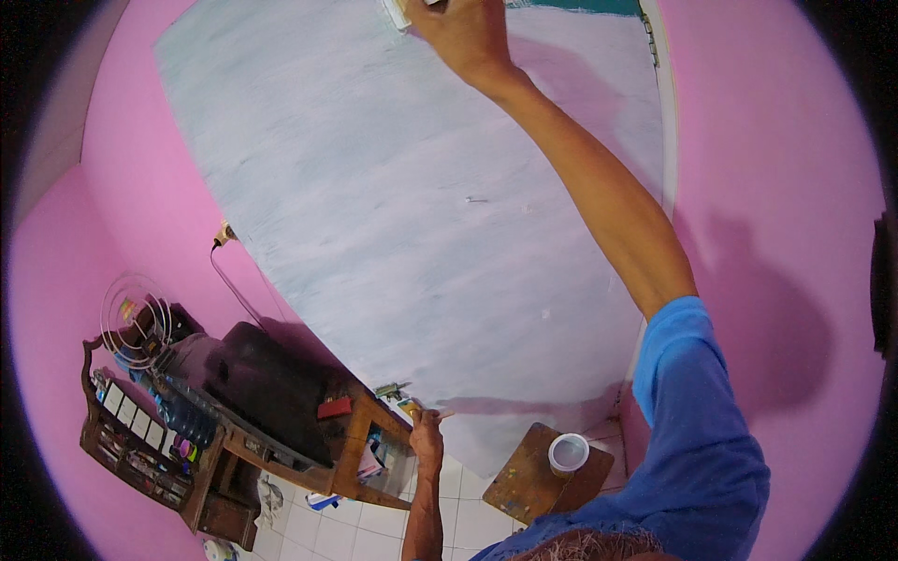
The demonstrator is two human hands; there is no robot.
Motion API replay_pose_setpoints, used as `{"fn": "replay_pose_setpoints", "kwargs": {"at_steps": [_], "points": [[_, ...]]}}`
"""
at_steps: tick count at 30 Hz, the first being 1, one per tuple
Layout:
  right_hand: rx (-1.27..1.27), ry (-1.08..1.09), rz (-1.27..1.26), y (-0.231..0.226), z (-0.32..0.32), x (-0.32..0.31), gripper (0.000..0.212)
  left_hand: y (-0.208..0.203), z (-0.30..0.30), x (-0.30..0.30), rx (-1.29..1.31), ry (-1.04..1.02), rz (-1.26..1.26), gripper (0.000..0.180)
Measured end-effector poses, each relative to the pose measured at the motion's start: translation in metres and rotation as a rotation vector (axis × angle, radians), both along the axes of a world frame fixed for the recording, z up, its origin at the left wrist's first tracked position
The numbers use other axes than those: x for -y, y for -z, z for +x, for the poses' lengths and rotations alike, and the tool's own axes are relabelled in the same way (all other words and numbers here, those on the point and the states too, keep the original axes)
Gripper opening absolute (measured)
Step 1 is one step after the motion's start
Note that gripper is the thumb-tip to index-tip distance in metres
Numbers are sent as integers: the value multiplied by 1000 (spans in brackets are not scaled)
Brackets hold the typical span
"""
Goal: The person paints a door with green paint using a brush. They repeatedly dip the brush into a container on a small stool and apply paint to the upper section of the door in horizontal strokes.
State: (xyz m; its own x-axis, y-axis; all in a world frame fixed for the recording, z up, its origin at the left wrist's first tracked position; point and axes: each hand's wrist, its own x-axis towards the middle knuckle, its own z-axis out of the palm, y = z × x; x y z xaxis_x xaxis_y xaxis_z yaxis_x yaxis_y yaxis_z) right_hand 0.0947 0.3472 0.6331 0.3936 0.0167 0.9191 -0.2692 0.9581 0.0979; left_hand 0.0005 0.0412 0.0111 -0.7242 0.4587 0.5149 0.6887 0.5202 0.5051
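The right hand [472, 37] is closed around one pale brush [398, 13], cut off by the view's upper edge, high on the door [393, 206]. The left hand [426, 435] is curled low by the door's free edge, just beside the one handle [391, 388]; whether it grips anything cannot be told. A broad stretch of door lies between the two hands. The door's right edge runs along the pale frame [668, 140], where one hinge [649, 39] shows near the top. Streaky whitish paint covers the door, grey-green showing through, with one teal strip along the top. Below, one white tub [569, 453] sits near the edge of one stained wooden stool [524, 477]; tiled floor [327, 535] separates the stool from the wooden cabinet [360, 449].
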Motion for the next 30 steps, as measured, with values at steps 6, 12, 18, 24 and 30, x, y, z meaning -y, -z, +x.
{"fn": "replay_pose_setpoints", "kwargs": {"at_steps": [6,12,18,24,30], "points": [[79,-115,-387,-1,22,-77,26,-16,5,-3,63,-12,-15,17],[-86,481,-257,-8,59,-83,16,-6,3,-3,7,-17,-23,18],[71,435,-11,0,26,-26,11,-7,2,-6,61,-36,-29,17],[57,-117,-154,-30,16,-7,19,-11,3,-6,71,-28,-36,16],[-58,128,-321,-47,46,-112,31,-5,2,-6,54,-30,-16,15]]}}
